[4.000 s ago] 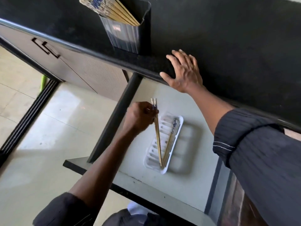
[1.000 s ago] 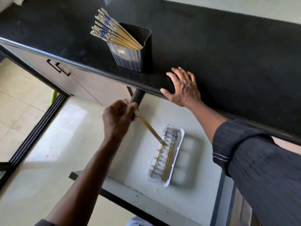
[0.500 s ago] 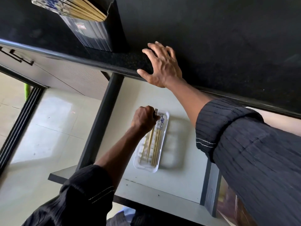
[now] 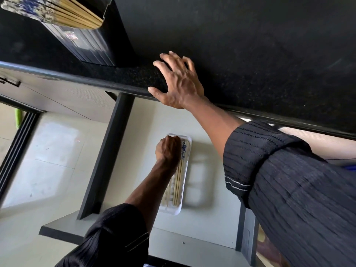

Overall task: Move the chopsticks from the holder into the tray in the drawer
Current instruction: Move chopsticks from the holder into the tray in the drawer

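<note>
A black holder (image 4: pixel 90 45) stands on the dark countertop (image 4: pixel 260 54) at the upper left, with several blue-tipped bamboo chopsticks (image 4: pixel 57 14) leaning out of it. Below, the open drawer (image 4: pixel 212 224) holds a white ribbed tray (image 4: pixel 174 211). Several chopsticks (image 4: pixel 178 185) lie lengthwise in the tray. My left hand (image 4: pixel 168 149) is a fist at the tray's far end, closed over the decorated ends of chopsticks; its fingers are hidden. My right hand (image 4: pixel 179 83) lies flat on the counter's front edge, fingers spread, holding nothing.
The drawer's dark left wall (image 4: pixel 104 160) runs beside my left forearm. A cabinet door with a black handle (image 4: pixel 9 81) is at the far left. Pale floor tiles (image 4: pixel 48 160) and a dark door track (image 4: pixel 17 149) lie below it.
My left hand came down from above the drawer with chopsticks and now sits low at the tray's far end. My right hand stayed on the counter edge. The view moved closer.
</note>
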